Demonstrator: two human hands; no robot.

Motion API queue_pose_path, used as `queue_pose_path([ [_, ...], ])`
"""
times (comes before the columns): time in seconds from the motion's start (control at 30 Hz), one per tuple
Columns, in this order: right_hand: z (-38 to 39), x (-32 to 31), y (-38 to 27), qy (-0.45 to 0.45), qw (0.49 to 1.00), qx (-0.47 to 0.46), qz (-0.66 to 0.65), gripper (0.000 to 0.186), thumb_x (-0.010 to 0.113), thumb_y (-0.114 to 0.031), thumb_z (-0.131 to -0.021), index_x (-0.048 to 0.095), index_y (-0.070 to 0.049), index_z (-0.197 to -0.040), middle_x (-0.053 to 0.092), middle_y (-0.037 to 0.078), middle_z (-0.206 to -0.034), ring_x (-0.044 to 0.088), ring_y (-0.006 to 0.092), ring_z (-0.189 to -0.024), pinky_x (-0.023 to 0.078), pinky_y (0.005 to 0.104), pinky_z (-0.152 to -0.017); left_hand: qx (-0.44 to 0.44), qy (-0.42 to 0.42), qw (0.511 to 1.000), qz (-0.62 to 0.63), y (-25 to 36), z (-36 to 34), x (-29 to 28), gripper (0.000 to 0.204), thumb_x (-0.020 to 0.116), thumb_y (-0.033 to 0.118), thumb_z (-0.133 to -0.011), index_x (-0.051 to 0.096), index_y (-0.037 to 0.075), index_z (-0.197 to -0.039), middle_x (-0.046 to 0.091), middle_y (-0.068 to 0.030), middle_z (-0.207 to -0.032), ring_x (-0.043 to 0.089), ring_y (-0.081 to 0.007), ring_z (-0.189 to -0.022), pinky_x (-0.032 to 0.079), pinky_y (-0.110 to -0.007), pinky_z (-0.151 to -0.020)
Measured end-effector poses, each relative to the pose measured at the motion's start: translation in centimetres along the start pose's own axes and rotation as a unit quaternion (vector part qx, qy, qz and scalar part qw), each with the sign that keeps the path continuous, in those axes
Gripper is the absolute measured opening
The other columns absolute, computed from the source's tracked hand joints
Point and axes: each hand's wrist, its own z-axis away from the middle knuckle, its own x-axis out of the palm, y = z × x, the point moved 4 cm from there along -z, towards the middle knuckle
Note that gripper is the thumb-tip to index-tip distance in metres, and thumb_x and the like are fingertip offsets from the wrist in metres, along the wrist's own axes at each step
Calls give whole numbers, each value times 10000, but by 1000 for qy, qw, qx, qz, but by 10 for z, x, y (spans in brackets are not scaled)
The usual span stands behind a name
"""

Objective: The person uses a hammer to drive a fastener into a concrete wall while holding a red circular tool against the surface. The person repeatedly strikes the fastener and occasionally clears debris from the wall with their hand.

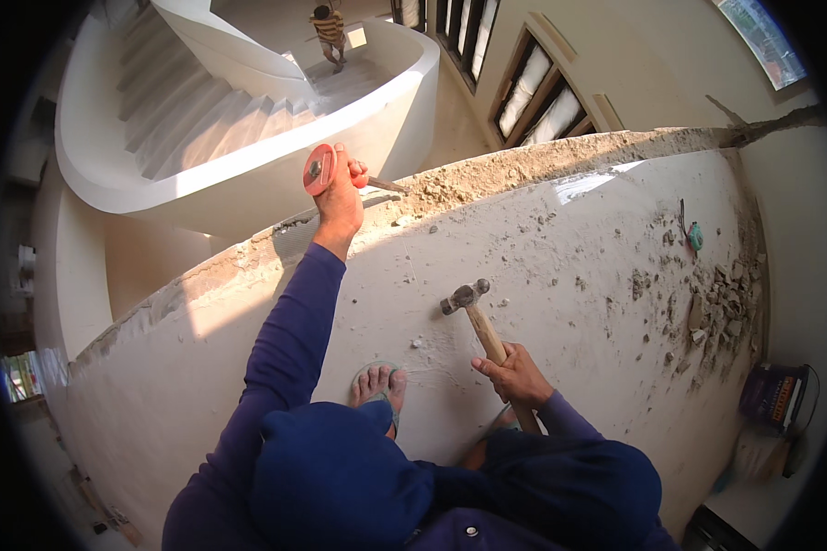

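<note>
My left hand (342, 197) is closed round the red grip of a chisel (386, 185), which has a round red hand guard (318, 170) at its near end. The chisel's steel tip points right and meets the rough, broken edge (487, 174) of the floor slab. In my right hand (522, 375) is a ball-peen hammer (468, 296), gripped by its wooden handle. Its metal head is raised over the pale floor (514, 248), apart from the chisel. Small chips of rubble lie around the broken edge.
Beyond the edge is a drop, with a curved white staircase (248, 190) and a person (328, 35) on it. Rubble (721, 308) is heaped by the right wall, near a green tape measure (695, 237). A dark bucket (770, 397) stands lower right. My sandalled foot (381, 384) is below.
</note>
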Motion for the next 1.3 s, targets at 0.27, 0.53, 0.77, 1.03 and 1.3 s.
queue_pose_path([
  [0.27, -4, 6, 19, -61, 998, 1, -17, 392, 757, -364, -950, 546, -38, -893, 505, -1, -597, 487, 90, -445, 427, 285, -400, 28, -105, 977, -183, -2, 2, 21, 313, 670, 273, -1030, 551, 102, -797, 547, 4, -670, 561, -130, -674, 445, -274, -615],
  [0.53, -28, -34, 34, 26, 967, -143, 211, 351, 726, -345, -953, 612, -12, -960, 637, 117, -664, 662, 267, -605, 525, 401, -567, 8, -267, 936, -229, 12, 66, 56, 289, 612, 239, -1057, 563, 83, -819, 497, 15, -717, 479, -120, -697, 449, -293, -734],
  [0.77, -17, -49, 22, 219, 851, -177, 444, 333, 755, -319, -875, 639, -51, -1033, 656, 164, -932, 680, 359, -874, 541, 460, -744, 27, -453, 799, -395, 20, 148, 89, 196, 827, 46, -802, 686, 37, -939, 671, -47, -864, 643, -148, -767, 525, -292, -715],
  [1.03, -7, -51, -15, 193, 877, -221, 381, 351, 713, -311, -916, 622, -53, -1137, 620, 150, -1109, 627, 352, -1042, 490, 464, -890, 133, -697, 588, -388, 12, 222, 117, 441, 822, 184, -785, 651, 96, -1182, 616, -81, -1121, 579, -260, -1155, 388, -435, -1063],
  [1.3, 33, -30, -100, 122, 877, -357, 298, 577, 557, -416, -1029, 451, -46, -1459, 551, 179, -1421, 556, 325, -1308, 437, 450, -1123, 364, -678, 534, -351, 61, 254, 165, 614, 736, 286, -861, 518, 297, -1435, 448, -122, -1469, 369, -313, -1443, 144, -628, -1234],
])
